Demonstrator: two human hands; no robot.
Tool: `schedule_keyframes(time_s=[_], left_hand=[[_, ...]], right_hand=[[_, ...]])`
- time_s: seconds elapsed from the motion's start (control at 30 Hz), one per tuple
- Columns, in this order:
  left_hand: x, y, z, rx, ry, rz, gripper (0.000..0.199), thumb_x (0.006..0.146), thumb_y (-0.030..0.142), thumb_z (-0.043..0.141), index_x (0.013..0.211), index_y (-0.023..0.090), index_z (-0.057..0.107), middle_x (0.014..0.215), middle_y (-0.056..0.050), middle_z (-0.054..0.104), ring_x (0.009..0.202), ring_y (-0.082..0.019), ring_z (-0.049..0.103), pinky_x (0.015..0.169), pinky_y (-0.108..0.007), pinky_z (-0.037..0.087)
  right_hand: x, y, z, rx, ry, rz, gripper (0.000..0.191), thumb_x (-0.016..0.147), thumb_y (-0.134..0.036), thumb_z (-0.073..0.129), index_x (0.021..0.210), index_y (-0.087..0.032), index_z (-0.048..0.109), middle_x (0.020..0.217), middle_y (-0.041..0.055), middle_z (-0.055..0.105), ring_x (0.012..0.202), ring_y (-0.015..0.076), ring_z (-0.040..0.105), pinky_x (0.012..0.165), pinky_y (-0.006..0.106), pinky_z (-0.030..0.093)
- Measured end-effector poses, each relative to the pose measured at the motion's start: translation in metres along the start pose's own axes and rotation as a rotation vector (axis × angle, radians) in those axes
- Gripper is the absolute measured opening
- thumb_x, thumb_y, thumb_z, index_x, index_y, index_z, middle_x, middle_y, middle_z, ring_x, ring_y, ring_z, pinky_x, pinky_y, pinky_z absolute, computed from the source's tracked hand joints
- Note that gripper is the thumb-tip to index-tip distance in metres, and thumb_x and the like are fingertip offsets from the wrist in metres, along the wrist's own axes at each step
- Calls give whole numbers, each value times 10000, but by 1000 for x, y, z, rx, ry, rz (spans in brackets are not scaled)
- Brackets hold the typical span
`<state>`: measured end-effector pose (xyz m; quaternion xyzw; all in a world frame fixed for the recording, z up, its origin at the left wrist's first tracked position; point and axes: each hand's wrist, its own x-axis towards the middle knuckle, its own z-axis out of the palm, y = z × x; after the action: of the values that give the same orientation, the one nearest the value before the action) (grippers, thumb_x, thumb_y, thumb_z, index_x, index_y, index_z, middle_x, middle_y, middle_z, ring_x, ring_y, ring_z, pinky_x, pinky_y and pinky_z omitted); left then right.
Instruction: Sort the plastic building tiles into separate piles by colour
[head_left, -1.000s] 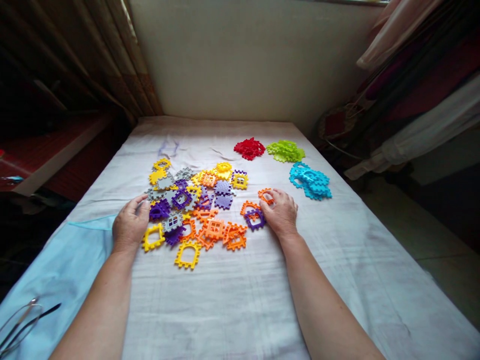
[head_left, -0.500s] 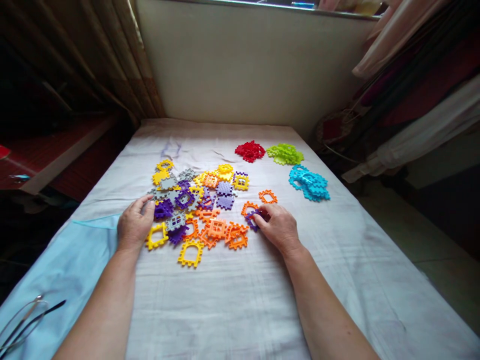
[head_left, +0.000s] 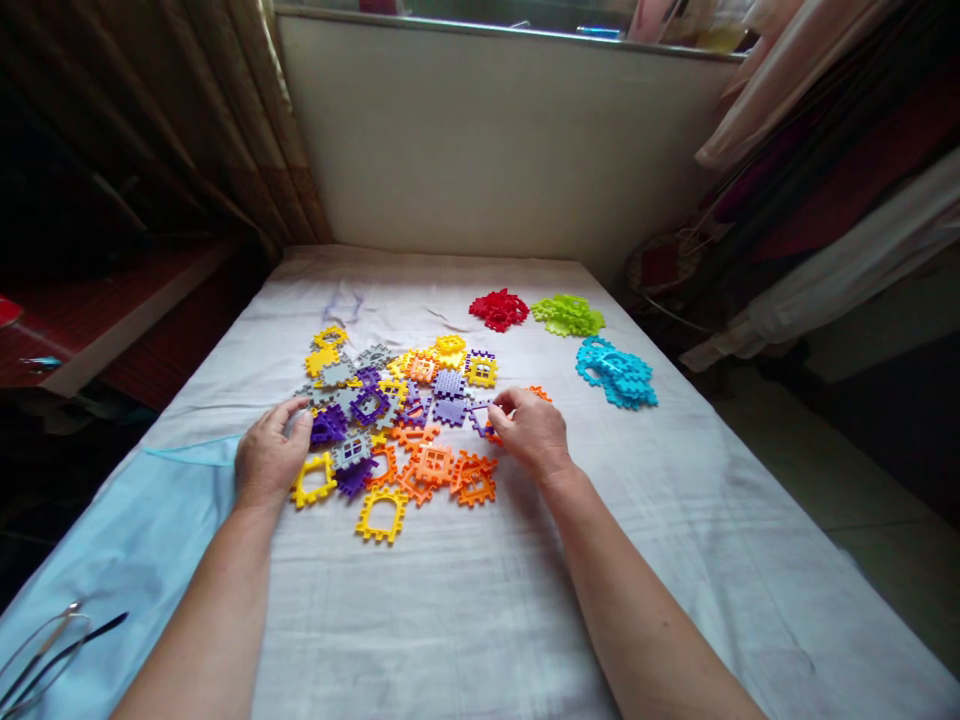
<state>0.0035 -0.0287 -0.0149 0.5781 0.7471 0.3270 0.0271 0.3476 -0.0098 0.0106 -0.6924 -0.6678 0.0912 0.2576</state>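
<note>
My right hand (head_left: 529, 432) pinches a purple building-block frame (head_left: 474, 412) between thumb and fingers, at the right side of a mixed pile. Partly hidden behind that hand, an orange frame (head_left: 538, 393) lies on the sheet. My left hand (head_left: 271, 455) rests at the pile's left edge, fingers loosely bent and thumb apart, with nothing seen in it. Close to it are a purple piece (head_left: 328, 427) and a yellow frame (head_left: 313, 481). Grey, orange, yellow and purple notched pieces overlap between the hands, among them a grey window piece (head_left: 352, 450).
Sorted heaps of red (head_left: 498, 310), lime green (head_left: 568, 315) and blue pieces (head_left: 619, 374) lie at the far right of the sheet-covered surface (head_left: 420, 620). Eyeglasses (head_left: 64, 640) lie on light blue cloth (head_left: 165, 530) at the left. A wall (head_left: 480, 140) stands behind.
My right hand has moved left and slightly away from me, carrying the purple frame toward the purple pieces in the pile. My left hand has barely moved.
</note>
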Motion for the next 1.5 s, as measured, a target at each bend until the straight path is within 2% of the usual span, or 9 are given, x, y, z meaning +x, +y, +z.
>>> schedule_keyframes(time_s=[0.13,0.23,0.4,0.63,0.73,0.83,0.97,1.27,1.5], left_hand=[[-1,-1,0,2,-12,-12,373,859,397,491,1119,239,706,1053,-67,741,965,-244,672,923,-368,512],[-1,-3,1,3,-13,-9,367,863,404,485,1096,235,714,1060,-74,741,969,-250,673,931,-380,514],[0,-5,3,-2,15,29,312,857,392,500,1043,270,719,1078,-46,741,959,-237,674,940,-372,514],[0,-3,1,2,-12,29,331,855,399,496,1051,244,712,1156,-72,728,988,-250,675,974,-398,503],[0,-2,1,-1,-11,33,311,852,387,504,1041,253,712,1146,-64,730,998,-250,675,977,-398,505],[0,-1,0,7,-20,27,318,857,392,498,1045,251,712,1154,-68,727,1006,-252,674,982,-400,503],[0,-1,0,13,-22,27,323,855,386,501,1050,241,713,1167,-75,726,1012,-256,674,989,-407,499],[0,-2,2,26,-27,20,362,858,402,478,1081,232,707,1191,-64,722,1038,-244,670,1016,-386,482],[0,1,1,33,-41,4,395,859,401,460,1102,213,708,1210,-76,715,1057,-257,668,1019,-397,486]], right_hand=[[10,-8,8,72,-27,29,181,879,-358,573,916,-262,722,866,12,759,749,184,678,684,295,469],[5,7,7,106,-34,-25,212,873,-346,585,1014,-256,714,997,28,756,800,178,680,737,309,499],[-18,34,-1,63,-85,-222,263,795,-340,685,1036,-241,726,1097,68,718,1041,234,640,911,365,505],[-30,39,5,74,47,-309,217,816,-301,671,1017,-242,726,1109,73,702,1035,236,627,943,375,495],[-23,45,7,69,172,-265,262,835,-343,653,1061,-225,715,1116,94,688,1044,251,615,942,389,487],[-15,55,8,15,273,-146,298,837,-333,637,1101,-212,706,1159,113,671,1063,273,602,949,422,471],[-7,63,12,-47,245,-45,288,837,-325,630,1085,-205,711,1167,124,660,1054,285,600,915,422,473],[-5,70,14,-100,193,-3,243,821,-240,596,1010,-196,743,1177,140,627,1053,286,584,945,424,463],[-18,69,6,-141,289,21,282,828,-278,588,1058,-204,733,1331,168,581,1158,350,546,941,515,448]])
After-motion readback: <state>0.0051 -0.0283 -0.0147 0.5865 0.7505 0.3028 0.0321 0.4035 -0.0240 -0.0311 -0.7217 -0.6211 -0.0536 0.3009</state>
